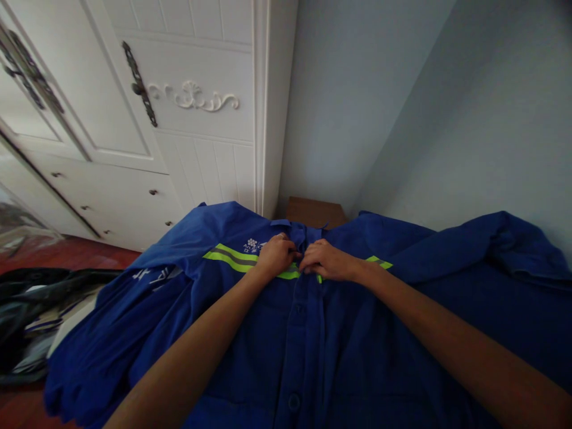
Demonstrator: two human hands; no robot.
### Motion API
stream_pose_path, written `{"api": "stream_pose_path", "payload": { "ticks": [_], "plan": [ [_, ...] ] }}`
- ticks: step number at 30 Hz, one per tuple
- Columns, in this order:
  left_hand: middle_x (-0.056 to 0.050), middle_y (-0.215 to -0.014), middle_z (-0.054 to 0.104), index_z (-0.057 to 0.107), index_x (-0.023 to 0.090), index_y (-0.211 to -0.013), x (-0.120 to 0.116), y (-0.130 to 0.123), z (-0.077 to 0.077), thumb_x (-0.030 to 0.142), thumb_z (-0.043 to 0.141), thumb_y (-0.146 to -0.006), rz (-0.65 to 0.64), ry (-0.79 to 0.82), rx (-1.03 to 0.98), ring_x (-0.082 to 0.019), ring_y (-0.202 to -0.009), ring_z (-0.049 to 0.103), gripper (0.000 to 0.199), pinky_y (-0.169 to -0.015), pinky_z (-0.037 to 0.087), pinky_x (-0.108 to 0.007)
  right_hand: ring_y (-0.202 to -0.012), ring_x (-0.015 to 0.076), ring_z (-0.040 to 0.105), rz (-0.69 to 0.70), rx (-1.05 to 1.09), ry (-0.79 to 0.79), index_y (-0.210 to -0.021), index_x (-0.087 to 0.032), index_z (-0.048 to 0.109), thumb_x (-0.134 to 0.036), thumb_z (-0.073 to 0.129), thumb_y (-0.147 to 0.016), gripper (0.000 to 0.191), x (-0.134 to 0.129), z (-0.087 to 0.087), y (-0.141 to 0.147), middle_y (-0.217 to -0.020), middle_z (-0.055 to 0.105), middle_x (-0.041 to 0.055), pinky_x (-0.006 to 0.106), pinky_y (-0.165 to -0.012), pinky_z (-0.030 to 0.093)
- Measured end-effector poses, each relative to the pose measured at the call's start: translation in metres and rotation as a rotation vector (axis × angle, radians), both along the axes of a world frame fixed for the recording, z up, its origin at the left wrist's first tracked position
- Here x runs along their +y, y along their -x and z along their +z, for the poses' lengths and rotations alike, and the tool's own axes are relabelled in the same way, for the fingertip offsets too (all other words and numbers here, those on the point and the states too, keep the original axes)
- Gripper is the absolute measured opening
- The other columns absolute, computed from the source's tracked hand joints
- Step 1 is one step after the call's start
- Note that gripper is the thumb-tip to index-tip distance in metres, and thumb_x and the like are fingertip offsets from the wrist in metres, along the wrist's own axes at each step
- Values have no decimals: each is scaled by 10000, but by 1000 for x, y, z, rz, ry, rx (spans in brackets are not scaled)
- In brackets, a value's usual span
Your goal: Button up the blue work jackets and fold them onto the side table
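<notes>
A blue work jacket (250, 333) with yellow-green and grey reflective strips lies spread out in front of me, its collar at the far end. My left hand (277, 256) pinches the left edge of the front opening, just below the collar. Right beside it, my right hand (328, 260) grips the other edge, fingers curled into the cloth. The fingertips of both hands nearly meet over the placket. Whether a button sits between them is hidden. Lower on the placket a round button (294, 401) shows. White printing (252, 244) marks the chest near my left hand.
A white wardrobe (205, 125) with dark metal handles stands behind at left, beside a grey wall (348, 89). Past the collar is a brown wooden block or box (315, 211). On the reddish floor (120, 257) at left lies an open dark bag (27, 322) with things inside.
</notes>
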State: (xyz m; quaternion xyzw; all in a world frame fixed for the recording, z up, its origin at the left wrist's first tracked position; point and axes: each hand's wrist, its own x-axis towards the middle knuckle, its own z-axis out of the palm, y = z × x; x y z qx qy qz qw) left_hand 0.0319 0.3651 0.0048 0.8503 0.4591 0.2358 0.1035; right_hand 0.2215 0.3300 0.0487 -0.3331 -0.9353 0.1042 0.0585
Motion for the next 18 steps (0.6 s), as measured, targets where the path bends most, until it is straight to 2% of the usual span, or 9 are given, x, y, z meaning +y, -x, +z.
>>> {"api": "stream_pose_path", "payload": {
  "ticks": [3,9,11,14,16,18],
  "plan": [
    [-69,-904,691,761,189,-861,2,0,0,336,640,-852,30,47,-76,-209,-885,632,191,-780,478,-295,-940,133,610,3,84,12,-975,-224,728,-208,652,-890,114,2,-7,-5,-945,703,5,312,-942,334],
    [-33,-793,730,753,171,-791,12,3,-2,312,665,-825,32,219,-386,-151,-731,644,170,-695,459,-247,-1030,156,578,-91,266,-231,-952,-198,720,-271,703,-866,114,-3,-26,3,-995,677,35,307,-946,347],
    [-24,-745,720,747,157,-871,14,3,-1,293,683,-803,44,273,-476,-145,-687,639,165,-658,457,-238,-1083,175,553,-99,250,-284,-1058,-202,705,-291,717,-853,224,-4,-27,6,-1075,660,57,313,-948,356],
    [-4,-660,676,694,126,-1075,13,4,2,325,730,-758,71,340,-557,-144,-611,611,376,-598,451,-237,-1124,196,530,-93,166,-322,-1199,-212,660,-308,706,-862,353,-4,-27,7,-1160,639,80,330,-945,355],
    [-11,-676,672,669,114,-1117,11,5,6,335,705,-778,84,295,-548,-148,-623,608,407,-617,458,-246,-1107,194,534,-86,115,-328,-1190,-219,665,-303,684,-881,320,-4,-27,6,-1156,644,77,330,-921,346],
    [-42,-759,688,695,124,-1021,8,7,12,315,640,-818,81,130,-472,-158,-701,618,283,-684,464,-263,-1071,184,543,-80,93,-334,-1140,-218,686,-296,666,-897,255,-5,-29,5,-1117,657,70,324,-901,333]
  ]
}}
